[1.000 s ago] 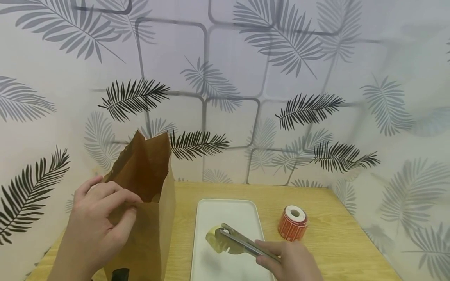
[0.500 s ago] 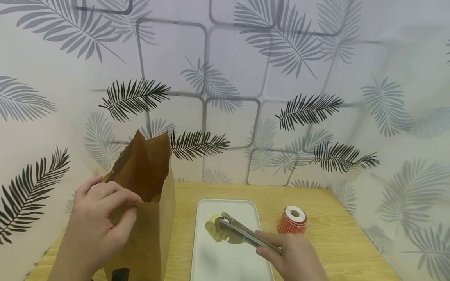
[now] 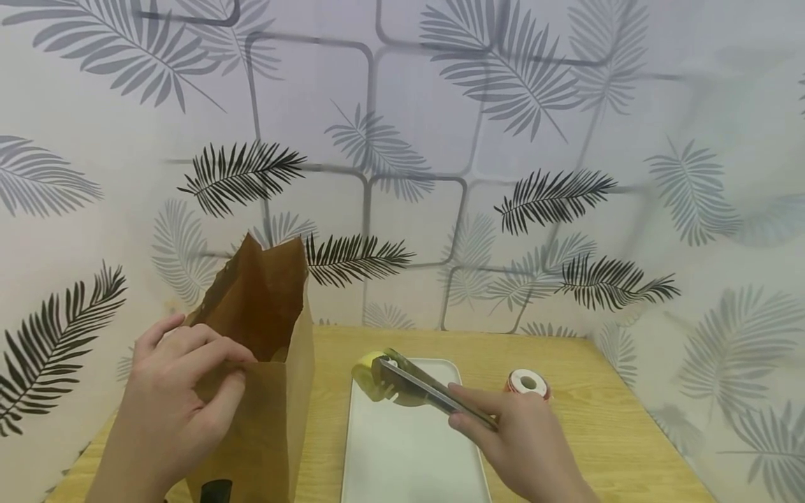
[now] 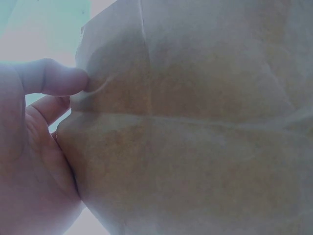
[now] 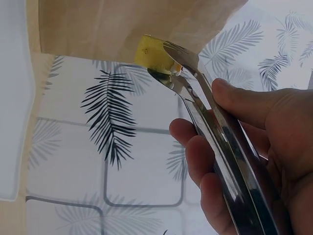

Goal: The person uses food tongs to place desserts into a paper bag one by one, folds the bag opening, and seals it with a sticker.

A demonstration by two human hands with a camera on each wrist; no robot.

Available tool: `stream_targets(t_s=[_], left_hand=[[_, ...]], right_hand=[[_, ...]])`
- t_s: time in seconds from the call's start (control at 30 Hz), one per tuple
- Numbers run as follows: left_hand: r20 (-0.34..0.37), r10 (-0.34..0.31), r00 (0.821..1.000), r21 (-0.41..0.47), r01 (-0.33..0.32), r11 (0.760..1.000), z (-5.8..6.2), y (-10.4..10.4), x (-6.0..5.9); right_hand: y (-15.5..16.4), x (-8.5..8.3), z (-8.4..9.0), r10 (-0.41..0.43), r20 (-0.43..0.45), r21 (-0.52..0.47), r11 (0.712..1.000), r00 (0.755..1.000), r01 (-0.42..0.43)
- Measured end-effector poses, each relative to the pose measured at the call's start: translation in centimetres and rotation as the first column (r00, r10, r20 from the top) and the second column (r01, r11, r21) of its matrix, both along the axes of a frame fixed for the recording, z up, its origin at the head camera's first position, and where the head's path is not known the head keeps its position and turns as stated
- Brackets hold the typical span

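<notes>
A wooden table (image 3: pixel 604 426) with a pale grain fills the lower part of the head view. On it, at lower left, a tall brown paper bag (image 3: pixel 270 391) stands upright with its mouth open to the top, its creased paper matte and stiff. The left hand (image 3: pixel 170 405) pinches the bag's near rim between thumb and curled fingers (image 4: pixel 54 78). At lower centre lies a smooth white rectangular tray (image 3: pixel 409 461) with rounded corners, its long axis running away from the viewer. The right hand (image 3: pixel 522 447) at lower right wraps its fingers round shiny steel tongs (image 3: pixel 428 391), whose long axis runs from lower right up to upper left, tips pointing toward the bag. The tips clamp a small yellow food piece (image 3: pixel 367 374), soft-edged and blocky. A second ago that piece sat low over the tray's middle; now it hangs higher, over the tray's far left corner, nearer the bag. Behind the right hand a small orange roll with a white core (image 3: pixel 528 383) is partly hidden.
</notes>
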State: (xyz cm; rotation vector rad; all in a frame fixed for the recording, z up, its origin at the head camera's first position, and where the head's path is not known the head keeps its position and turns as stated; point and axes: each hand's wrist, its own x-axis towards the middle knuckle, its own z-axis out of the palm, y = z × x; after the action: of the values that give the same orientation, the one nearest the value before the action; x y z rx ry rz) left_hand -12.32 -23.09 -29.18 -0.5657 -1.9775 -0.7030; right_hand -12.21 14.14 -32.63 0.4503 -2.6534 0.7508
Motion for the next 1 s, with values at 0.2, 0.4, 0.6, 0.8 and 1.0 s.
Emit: stream_targets(t_s=[0.2,0.4,0.6,0.8,1.0], left_hand=[[0.005,0.003,1.000,0.001,-0.003,1.000,0.0,0.0,0.0],[0.009,0.005,1.000,0.000,-0.005,1.000,0.0,-0.1,0.0],[0.022,0.017,1.000,-0.001,-0.017,1.000,0.0,-0.1,0.1],[0.015,0.010,1.000,0.004,-0.010,1.000,0.0,-0.2,0.1],[0.007,0.008,1.000,0.007,-0.008,1.000,0.0,-0.2,0.0]], right_hand=[[-0.7,0.0,1.1,-0.027,-0.126,0.036,0.999,0.992,0.032],[-1.1,-0.1,2.0,-0.042,-0.172,0.057,0.997,0.984,0.052],[-1.5,-0.2,2.9,0.001,-0.106,0.001,1.000,0.994,-0.001],[-1.9,-0.3,3.3,0.019,-0.143,-0.013,1.000,0.990,-0.021],[-2.5,-0.5,3.9,0.027,-0.177,-0.032,0.999,0.984,-0.033]])
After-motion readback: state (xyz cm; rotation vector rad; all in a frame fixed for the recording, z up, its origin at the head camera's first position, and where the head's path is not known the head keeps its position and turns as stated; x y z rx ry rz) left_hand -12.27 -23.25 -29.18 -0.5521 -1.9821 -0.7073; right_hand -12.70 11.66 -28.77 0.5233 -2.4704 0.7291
